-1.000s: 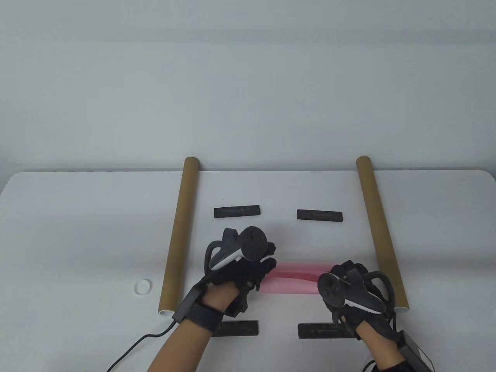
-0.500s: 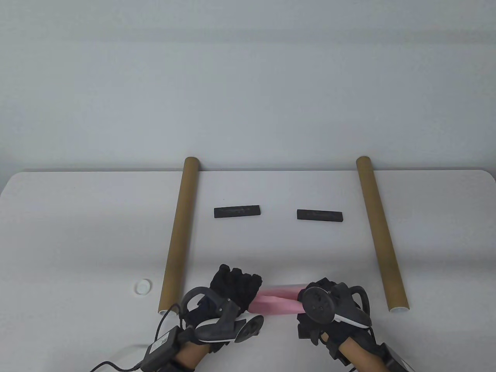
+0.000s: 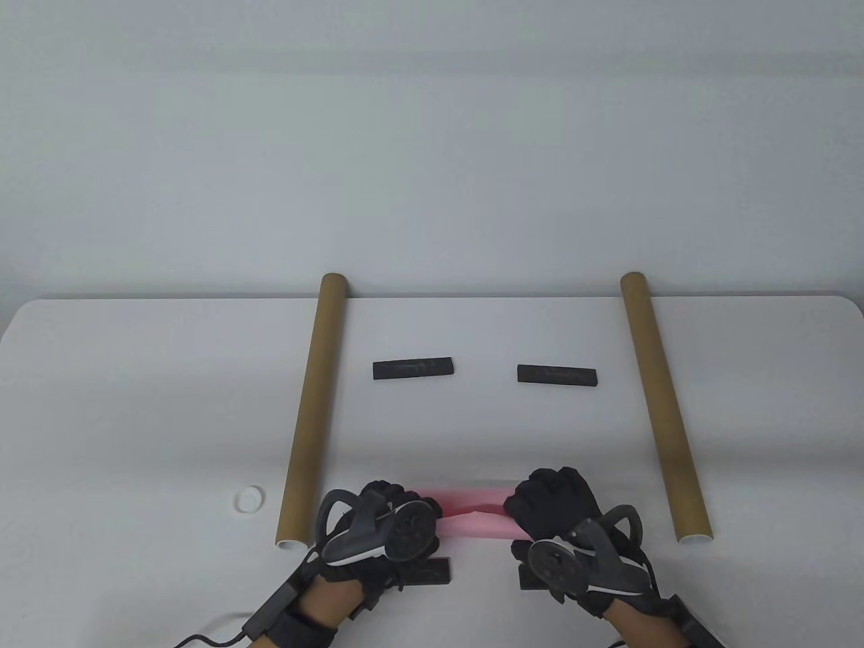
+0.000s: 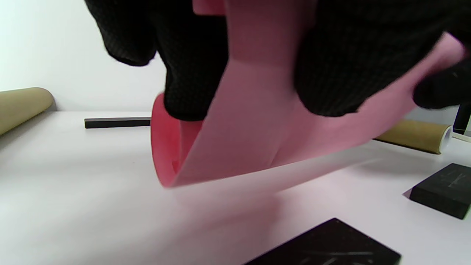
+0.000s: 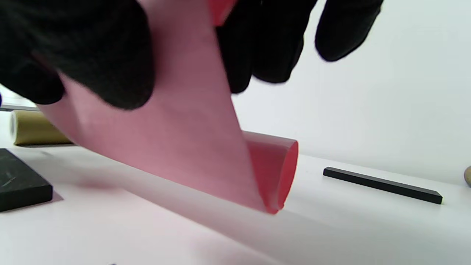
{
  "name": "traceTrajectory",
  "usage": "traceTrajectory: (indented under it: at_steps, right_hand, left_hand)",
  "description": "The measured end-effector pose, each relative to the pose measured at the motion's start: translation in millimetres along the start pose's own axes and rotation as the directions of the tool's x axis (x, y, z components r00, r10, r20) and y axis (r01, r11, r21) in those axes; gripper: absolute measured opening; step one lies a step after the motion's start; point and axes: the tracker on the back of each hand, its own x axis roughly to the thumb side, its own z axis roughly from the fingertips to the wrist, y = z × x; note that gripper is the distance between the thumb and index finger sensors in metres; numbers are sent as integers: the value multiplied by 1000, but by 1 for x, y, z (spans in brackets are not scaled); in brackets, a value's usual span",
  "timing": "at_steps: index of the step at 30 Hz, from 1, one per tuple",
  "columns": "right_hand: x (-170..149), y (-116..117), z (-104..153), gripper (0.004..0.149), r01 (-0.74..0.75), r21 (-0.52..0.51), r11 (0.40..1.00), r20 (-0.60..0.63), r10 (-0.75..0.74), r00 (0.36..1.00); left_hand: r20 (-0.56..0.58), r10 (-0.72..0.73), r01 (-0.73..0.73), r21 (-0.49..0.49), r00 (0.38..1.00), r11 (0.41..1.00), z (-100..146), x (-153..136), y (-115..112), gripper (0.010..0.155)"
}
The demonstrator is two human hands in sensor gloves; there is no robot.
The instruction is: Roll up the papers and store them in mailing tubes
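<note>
A pink paper (image 3: 472, 514), loosely rolled, lies crosswise near the table's front edge with both hands on it. My left hand (image 3: 398, 503) grips its left end and my right hand (image 3: 550, 498) grips its right end, fingers curled over the roll. In the left wrist view black fingers (image 4: 191, 73) pinch the pink paper (image 4: 257, 143), whose outer flap hangs loose. The right wrist view shows the pink paper (image 5: 184, 147) with its open end just above the table. Two brown mailing tubes lie lengthwise, one on the left (image 3: 310, 412) and one on the right (image 3: 661, 405).
Two black bars (image 3: 412, 368) (image 3: 557, 375) lie between the tubes farther back. Two more black bars (image 3: 435, 571) (image 3: 528, 578) sit at the front, partly under my hands. A small white cap (image 3: 248, 499) rests left of the left tube.
Both hands drew the pink roll toward the front edge, then shifted slightly forward again. The left hand turned over so its tracker faces up, and the roll looks tighter.
</note>
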Motion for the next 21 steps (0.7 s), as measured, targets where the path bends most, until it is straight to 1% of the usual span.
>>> traceTrajectory:
  at_steps: [1, 2, 4, 6, 8, 10, 12, 13, 14, 15, 16, 17, 18, 19, 20, 21]
  right_hand:
    - [-1, 1, -2, 42, 24, 22, 999, -13, -24, 1000]
    - [-3, 3, -4, 40, 59, 64, 996, -30, -57, 998]
    - [-7, 5, -5, 38, 127, 95, 987, -60, -122, 991]
    - [-11, 5, -5, 38, 203, 123, 971, -95, -192, 977]
    - [-16, 4, -6, 37, 298, 140, 944, -128, -281, 951]
    - [-18, 4, -6, 37, 402, 164, 901, -160, -378, 912]
    - [-20, 4, -6, 36, 450, 173, 876, -175, -422, 889]
    - [-20, 4, -6, 36, 447, 172, 878, -174, -420, 891]
    - [-19, 3, -6, 37, 422, 167, 891, -161, -398, 903]
    - [-18, 2, -4, 48, 389, 150, 909, -142, -369, 918]
    - [-15, 2, -1, 80, 347, 123, 930, -103, -335, 936]
    - [-9, -3, 1, 88, 238, 77, 968, -12, -238, 971]
    - [-6, -6, 2, 90, 137, 55, 989, 20, -138, 990]
    - [0, -10, 4, 90, -18, 15, 1000, 44, 18, 999]
    - [3, -11, 5, 87, -49, -13, 999, 49, 49, 998]
    - [5, -11, 4, 81, -59, -40, 997, 44, 60, 997]
  left_hand:
    - [-1, -17, 17, 4, 1000, 1000, 1, 0, -1, 47]
    - [-4, -64, 64, 24, 998, 998, 2, 2, -1, 54]
    - [16, -197, 196, 61, 980, 979, 4, 7, -1, 75]
    - [40, -288, 283, 104, 957, 953, 6, 12, 0, 89]
    - [37, -318, 311, 133, 947, 941, 7, 18, 1, 92]
    - [28, -345, 338, 136, 938, 931, 7, 22, 2, 91]
    - [25, -338, 332, 130, 941, 934, 6, 23, 0, 81]
    - [30, -327, 322, 118, 944, 939, 5, 22, -1, 73]
    - [30, -297, 293, 96, 954, 951, 4, 20, -2, 65]
    - [24, -248, 245, 77, 969, 966, 2, 17, -4, 55]
    - [14, -192, 191, 42, 981, 981, 1, 13, -5, 49]
    - [-15, -104, 104, -8, 995, 995, 0, 8, -7, 46]
    - [-25, -58, 57, -29, 998, 998, 0, 5, -8, 45]
    - [-43, 14, -17, -57, 999, 998, -1, 1, -9, 45]
    - [-47, 44, -48, -77, 998, 996, -1, 0, -10, 45]
    - [-53, 69, -73, -93, 996, 993, -1, -2, -10, 45]
